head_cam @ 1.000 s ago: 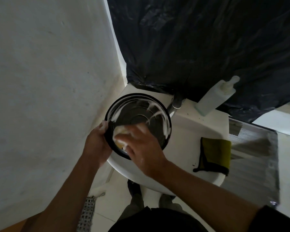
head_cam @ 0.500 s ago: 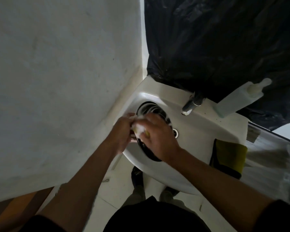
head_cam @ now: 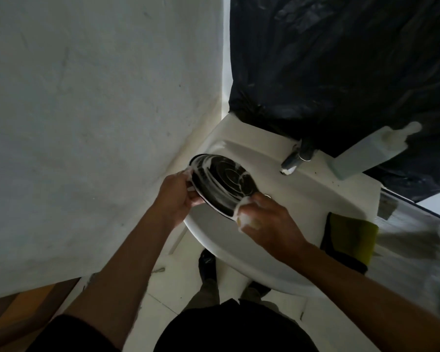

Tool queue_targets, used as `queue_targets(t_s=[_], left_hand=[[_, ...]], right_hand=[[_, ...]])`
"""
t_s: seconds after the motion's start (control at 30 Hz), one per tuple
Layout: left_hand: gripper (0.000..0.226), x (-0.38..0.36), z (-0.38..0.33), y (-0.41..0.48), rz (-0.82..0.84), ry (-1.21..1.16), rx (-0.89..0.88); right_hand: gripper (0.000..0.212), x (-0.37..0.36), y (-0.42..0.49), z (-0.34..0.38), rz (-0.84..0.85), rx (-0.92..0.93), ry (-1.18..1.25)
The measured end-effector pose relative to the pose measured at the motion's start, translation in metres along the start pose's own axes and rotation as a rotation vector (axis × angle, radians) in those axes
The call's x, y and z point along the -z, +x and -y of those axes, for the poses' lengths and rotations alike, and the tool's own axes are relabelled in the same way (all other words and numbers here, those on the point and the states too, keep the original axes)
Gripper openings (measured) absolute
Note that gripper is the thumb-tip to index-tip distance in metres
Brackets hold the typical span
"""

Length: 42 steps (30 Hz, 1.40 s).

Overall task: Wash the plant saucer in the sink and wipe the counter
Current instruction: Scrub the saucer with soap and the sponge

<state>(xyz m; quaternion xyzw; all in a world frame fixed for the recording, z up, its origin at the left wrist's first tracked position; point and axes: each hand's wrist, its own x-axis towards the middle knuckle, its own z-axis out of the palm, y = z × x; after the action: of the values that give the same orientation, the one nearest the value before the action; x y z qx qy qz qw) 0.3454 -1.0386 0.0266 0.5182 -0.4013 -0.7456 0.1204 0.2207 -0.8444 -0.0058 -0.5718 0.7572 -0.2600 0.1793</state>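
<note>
Left hand (head_cam: 178,196) grips the tilted plant saucer (head_cam: 224,184) by its left rim over the sink (head_cam: 302,199). Right hand (head_cam: 269,224) clasps a soapy sponge (head_cam: 244,218) against its near rim.

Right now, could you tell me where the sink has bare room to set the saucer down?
Free: the sink basin between faucet, cloth and right hand; the back ledge left of the faucet. Crowded: the basin's left, where the left hand holds the saucer and the right hand grips a sponge; the soap bottle takes the back right.
</note>
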Motion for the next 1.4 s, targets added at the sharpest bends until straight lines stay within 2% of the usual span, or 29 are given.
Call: queue_targets(t_s=[0.07,0.2,0.4,0.47,0.53,0.63,0.73,0.83,0.9,0.97,1.07,1.17,1.27,1.4], left_hand=[[0.039,0.004,-0.001,0.001,-0.016,-0.022,-0.007],[0.040,0.011,0.002,0.007,-0.005,-0.028,0.002],[0.034,-0.005,0.016,-0.001,0.114,0.204,-0.015],[0.031,-0.009,0.021,-0.005,0.142,0.224,-0.053],[0.042,-0.006,0.023,-0.007,0.154,0.184,-0.091],[0.039,0.002,0.020,-0.009,0.139,0.146,-0.139],[0.026,0.009,0.019,-0.005,0.072,0.108,-0.151],[0.007,0.015,0.021,0.002,-0.037,0.083,-0.150],[0.009,0.021,0.023,0.007,-0.051,0.096,-0.155],[0.011,0.026,0.023,0.006,-0.012,0.119,-0.141],[0.007,0.028,0.028,0.005,0.043,0.165,-0.118],[0.023,0.018,0.036,0.006,0.106,0.270,-0.099],[0.039,0.004,0.041,0.004,0.122,0.291,-0.082],[0.033,0.010,0.034,0.007,0.014,0.161,-0.114]], right_hand=[[0.018,0.000,-0.008,-0.018,-0.018,-0.074,-0.016],[0.007,0.006,-0.007,-0.024,-0.181,-0.100,0.002],[0.023,0.004,0.030,0.033,-0.173,0.048,0.152],[0.029,0.006,0.054,0.037,-0.228,0.007,0.151],[0.033,0.011,0.073,0.029,-0.272,-0.076,0.115],[0.031,0.019,0.083,0.007,-0.329,-0.188,0.068],[0.033,0.008,0.075,0.010,-0.267,-0.134,0.050],[0.026,-0.015,0.053,0.027,-0.107,-0.025,0.075],[0.022,-0.018,0.034,0.026,-0.022,-0.013,0.036],[0.021,-0.012,0.025,0.013,0.028,-0.091,-0.026],[0.025,-0.005,0.032,-0.011,-0.020,-0.246,-0.153],[0.028,-0.002,0.056,-0.010,-0.107,-0.263,-0.164],[0.036,-0.005,0.074,0.016,-0.142,-0.173,-0.144],[0.043,-0.026,0.056,0.038,-0.095,-0.002,-0.179]])
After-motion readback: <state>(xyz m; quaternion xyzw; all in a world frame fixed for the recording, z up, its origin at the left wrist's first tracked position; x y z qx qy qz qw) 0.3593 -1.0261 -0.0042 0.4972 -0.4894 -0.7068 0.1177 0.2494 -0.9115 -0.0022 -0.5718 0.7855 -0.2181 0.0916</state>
